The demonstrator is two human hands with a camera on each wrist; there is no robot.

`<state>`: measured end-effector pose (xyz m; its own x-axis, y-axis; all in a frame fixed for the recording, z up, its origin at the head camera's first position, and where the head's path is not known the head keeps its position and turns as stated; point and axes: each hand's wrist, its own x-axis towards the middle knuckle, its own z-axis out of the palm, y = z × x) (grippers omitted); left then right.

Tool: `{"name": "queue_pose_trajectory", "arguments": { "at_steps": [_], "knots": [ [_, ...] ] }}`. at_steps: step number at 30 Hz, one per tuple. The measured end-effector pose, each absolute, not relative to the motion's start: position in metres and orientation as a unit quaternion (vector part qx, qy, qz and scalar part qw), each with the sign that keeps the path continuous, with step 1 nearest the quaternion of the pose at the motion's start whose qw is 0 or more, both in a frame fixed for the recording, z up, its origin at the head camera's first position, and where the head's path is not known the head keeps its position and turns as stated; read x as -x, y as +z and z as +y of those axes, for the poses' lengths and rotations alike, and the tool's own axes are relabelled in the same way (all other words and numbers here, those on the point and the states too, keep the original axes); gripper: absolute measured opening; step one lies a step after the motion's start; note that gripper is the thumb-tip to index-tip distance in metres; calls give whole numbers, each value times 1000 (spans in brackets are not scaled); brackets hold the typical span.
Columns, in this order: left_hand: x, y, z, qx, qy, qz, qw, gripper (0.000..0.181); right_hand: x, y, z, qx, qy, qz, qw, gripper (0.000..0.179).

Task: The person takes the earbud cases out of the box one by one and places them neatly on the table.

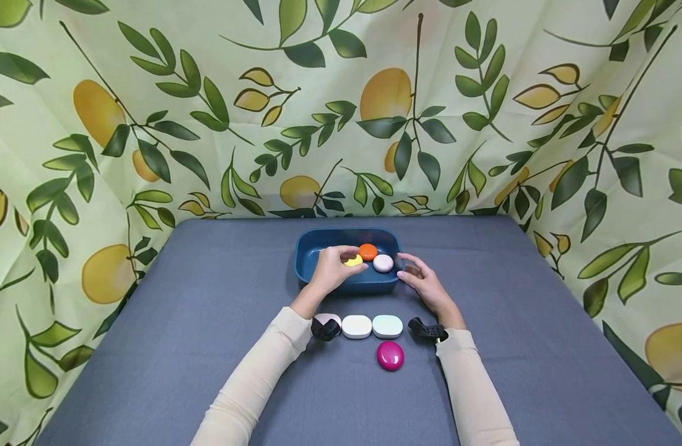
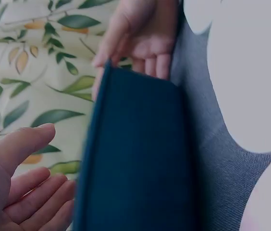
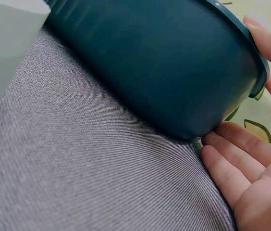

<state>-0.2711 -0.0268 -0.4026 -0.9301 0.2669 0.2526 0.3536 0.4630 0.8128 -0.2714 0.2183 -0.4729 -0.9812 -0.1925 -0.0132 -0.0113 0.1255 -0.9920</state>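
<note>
My left hand (image 1: 332, 267) is over the blue bin (image 1: 349, 286), thumb and fingers apart. Nothing shows between them in the left wrist view. Inside the bin, a glossy yellow piece (image 1: 354, 261) lies just beneath this hand, partly covered by it. An orange rounded piece (image 1: 368, 251) and a pale pink one (image 1: 383, 263) lie to its right. At the bin's right end, my right hand (image 1: 424, 282) touches the outside. In the right wrist view its fairly straight fingers (image 3: 231, 166) rest against the lower corner, with another digit at the rim.
In front of the bin stands a row of pale oval pieces: pink (image 1: 328, 319), white (image 1: 356, 327) and mint (image 1: 388, 326). Nearer lies a magenta round piece (image 1: 390, 356). Grey cloth (image 1: 207, 310) covers the table, and a leaf-patterned curtain (image 1: 329, 124) hangs behind.
</note>
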Motion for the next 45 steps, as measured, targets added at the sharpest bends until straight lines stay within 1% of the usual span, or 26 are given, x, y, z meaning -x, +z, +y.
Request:
{"name": "queue_pose_trajectory", "arguments": {
  "at_steps": [4, 9, 19, 23, 26, 33, 41, 45],
  "knots": [
    [282, -408, -23, 160, -476, -864, 43, 45, 272, -474, 219, 67, -659, 745, 71, 56],
    [296, -412, -18, 109, -459, -880, 48, 47, 272, -473, 219, 69, -656, 749, 71, 56],
    [315, -422, -16, 35, -432, -901, -12, 53, 271, -474, 217, 62, -664, 742, 71, 57],
    [317, -424, -15, 28, -421, -906, -36, 55, 271, -474, 217, 61, -663, 742, 71, 57],
    [318, -425, -14, 30, -412, -910, -44, 56, 271, -474, 218, 62, -660, 745, 73, 58],
    [320, -428, -14, 42, -383, -922, -41, 56, 272, -474, 218, 61, -649, 754, 74, 58],
    [319, -427, -13, 32, -376, -925, -48, 56, 271, -474, 218, 59, -653, 752, 71, 58],
    [319, -426, -13, 32, -369, -928, -38, 55, 271, -473, 218, 60, -657, 748, 70, 58]
  ]
}}
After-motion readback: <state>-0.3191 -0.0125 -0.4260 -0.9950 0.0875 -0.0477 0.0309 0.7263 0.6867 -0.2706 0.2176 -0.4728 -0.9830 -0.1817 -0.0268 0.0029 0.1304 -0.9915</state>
